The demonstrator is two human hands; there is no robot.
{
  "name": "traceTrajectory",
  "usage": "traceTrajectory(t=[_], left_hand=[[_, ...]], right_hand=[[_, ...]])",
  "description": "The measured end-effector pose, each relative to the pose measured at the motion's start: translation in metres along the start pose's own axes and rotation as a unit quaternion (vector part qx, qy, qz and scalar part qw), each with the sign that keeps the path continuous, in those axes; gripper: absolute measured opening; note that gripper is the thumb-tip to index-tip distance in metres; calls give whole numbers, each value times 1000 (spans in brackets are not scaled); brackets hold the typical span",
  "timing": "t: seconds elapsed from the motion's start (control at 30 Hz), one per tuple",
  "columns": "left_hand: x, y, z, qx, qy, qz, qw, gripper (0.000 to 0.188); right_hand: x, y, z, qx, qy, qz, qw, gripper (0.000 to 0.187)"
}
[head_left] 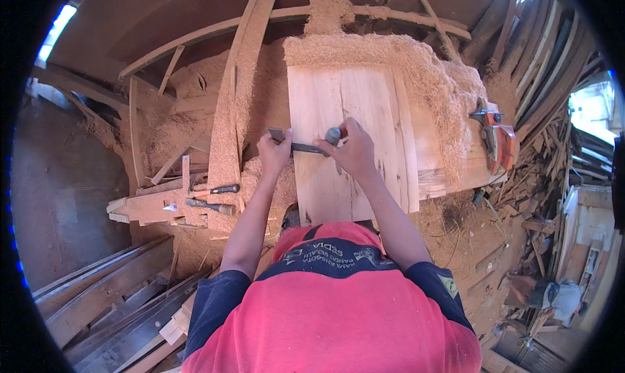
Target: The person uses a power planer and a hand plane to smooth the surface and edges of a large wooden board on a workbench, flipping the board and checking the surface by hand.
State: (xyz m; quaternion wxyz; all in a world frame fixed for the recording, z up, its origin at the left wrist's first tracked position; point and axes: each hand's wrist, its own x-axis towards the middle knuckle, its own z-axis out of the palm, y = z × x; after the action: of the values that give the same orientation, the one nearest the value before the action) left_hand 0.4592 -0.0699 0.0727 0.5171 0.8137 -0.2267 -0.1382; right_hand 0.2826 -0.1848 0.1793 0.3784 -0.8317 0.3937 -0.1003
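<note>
A dark bar-like tool (308,148) spans the gap between my hands, above a pale wooden panel (319,190). My left hand (275,155) is closed around its left end, where a flat dark piece (277,135) sticks out above the fingers. At the other end, my right hand (353,150) grips beside a grey rounded knob (333,136), thumb and fingers curled about it. The tool's exact kind cannot be made out. Long brown marks run along the panel's grain.
Wood shavings (390,50) heap along the panel's far and right edges. An orange power tool (502,142) sits at right. Left, a black-and-orange-handled tool (221,189) and a wooden-handled tool (211,206) lie on a beam. Another person (553,298) is at lower right.
</note>
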Motion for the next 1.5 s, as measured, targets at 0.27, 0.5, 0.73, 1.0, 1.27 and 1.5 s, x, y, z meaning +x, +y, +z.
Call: traceTrajectory(t=[0.27, 0.5, 0.73, 1.0, 1.27, 1.5], left_hand=[[7, -29, 4, 3, -15, -5, 1000, 27], [3, -21, 6, -25, -29, 7, 999, 29], [-44, -14, 10, 57, 116, 137, 982, 76], [-94, 58, 93, -301, -67, 108, 945, 58], [-53, 68, 110, -208, 31, 53, 976, 30], [-51, 55, 97, -174, -10, 83, 981, 17]], right_hand=[[1, -8, -11, 65, -18, -61, 996, 49], [2, 22, -4, 184, -32, -190, 964, 47], [-7, 11, 25, 18, 217, -104, 971, 47], [-19, 3, 6, -35, 209, -79, 974, 44], [-92, 180, -102, 69, 264, 9, 962, 32], [-130, 361, -251, 46, 438, 169, 882, 37]])
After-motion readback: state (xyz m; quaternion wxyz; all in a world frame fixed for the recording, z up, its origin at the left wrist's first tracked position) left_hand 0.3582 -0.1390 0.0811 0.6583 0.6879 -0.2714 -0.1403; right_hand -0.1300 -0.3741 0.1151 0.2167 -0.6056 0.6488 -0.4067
